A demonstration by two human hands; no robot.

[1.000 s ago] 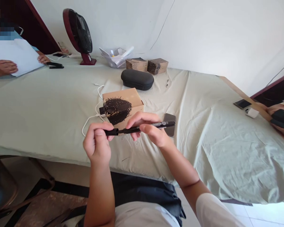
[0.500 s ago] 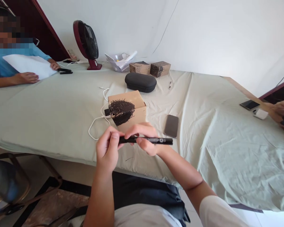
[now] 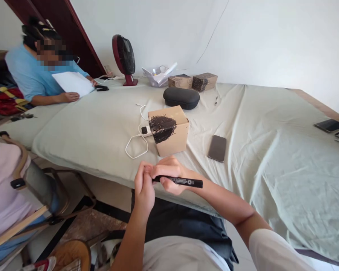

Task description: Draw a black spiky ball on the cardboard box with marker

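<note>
A black marker pen with pale print on its barrel is gripped between the thumb and fingers of my right hand. Its left end meets my left hand, whose closed fingers pinch around that end and hide it, so I cannot tell whether the cap is on. Both hands are held above the near table edge. Just beyond them stands a cardboard box with a scribbled black patch on its corner.
A white cable and a phone lie either side of the box. Behind are a black case, two scribbled boxes, a plastic basket and a fan. At left, another person holds white paper.
The view has swung left, shifting the table's things rightward in the picture. My hands have drawn closer together and lower toward the table edge, the marker still in them.
</note>
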